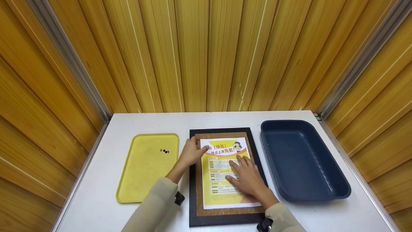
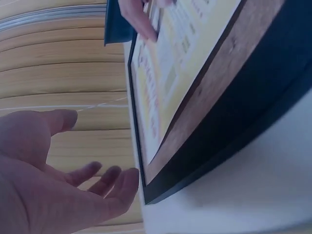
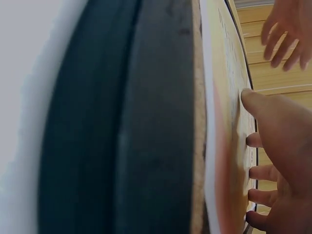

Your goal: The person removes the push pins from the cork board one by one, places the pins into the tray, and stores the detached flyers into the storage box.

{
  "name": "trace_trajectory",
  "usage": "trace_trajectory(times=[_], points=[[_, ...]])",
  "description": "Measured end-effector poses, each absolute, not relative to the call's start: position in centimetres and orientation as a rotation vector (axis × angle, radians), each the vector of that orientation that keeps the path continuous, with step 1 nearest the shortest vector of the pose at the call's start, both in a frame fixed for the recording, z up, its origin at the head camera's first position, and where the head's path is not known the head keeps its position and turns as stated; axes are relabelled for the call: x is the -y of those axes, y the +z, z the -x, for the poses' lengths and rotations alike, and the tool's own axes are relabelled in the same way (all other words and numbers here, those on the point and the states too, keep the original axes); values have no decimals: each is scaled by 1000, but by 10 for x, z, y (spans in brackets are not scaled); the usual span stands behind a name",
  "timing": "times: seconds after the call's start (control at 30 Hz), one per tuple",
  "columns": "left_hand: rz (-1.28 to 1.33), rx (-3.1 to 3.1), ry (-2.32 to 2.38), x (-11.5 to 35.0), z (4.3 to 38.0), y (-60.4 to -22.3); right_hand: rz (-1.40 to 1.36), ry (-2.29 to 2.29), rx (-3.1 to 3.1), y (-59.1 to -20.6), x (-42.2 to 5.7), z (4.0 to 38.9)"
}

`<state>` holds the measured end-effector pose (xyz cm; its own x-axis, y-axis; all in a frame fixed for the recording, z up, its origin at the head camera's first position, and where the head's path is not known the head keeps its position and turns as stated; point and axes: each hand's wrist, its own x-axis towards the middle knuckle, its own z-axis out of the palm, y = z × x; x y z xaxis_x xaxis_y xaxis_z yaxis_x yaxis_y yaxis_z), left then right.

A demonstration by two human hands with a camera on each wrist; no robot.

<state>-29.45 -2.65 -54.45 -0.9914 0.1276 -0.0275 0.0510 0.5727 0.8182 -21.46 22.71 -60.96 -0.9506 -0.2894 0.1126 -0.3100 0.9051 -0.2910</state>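
Note:
A cork board point(image 1: 231, 211) with a black frame point(image 1: 222, 220) lies on the white table. On the cork lies a printed yellow-and-white sheet of paper point(image 1: 222, 200) with a cartoon figure near its top right. My right hand point(image 1: 249, 178) rests on the sheet's right half with fingers spread; the right wrist view shows the fingertips point(image 3: 252, 195) against the paper. Over the board's upper left corner is my left hand point(image 1: 193, 153), fingers loosely bent. Seen from the left wrist, that hand point(image 2: 63, 180) holds nothing, and its fingertips are beside the frame's corner.
Left of the board lies a yellow tray point(image 1: 145, 174) with several small dark bits point(image 1: 164, 151) on it. A deep navy plastic bin point(image 1: 297, 170) stands close on the right. Wood-patterned walls point(image 1: 206, 64) rise behind the table and at both sides.

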Motion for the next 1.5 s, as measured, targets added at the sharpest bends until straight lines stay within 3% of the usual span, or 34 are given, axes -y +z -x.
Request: trace_trajectory(times=[0.57,1.03,1.5], points=[[182,-2624,1626,1,300,-573,-426,555,2921,-615,-224,209],[-66,-2723,1424,-3,304,-592,-415,701,2734,-622,-230,206],[-69,-2584,1563,7,309,-596,51,1136,2651,-595,-255,192]])
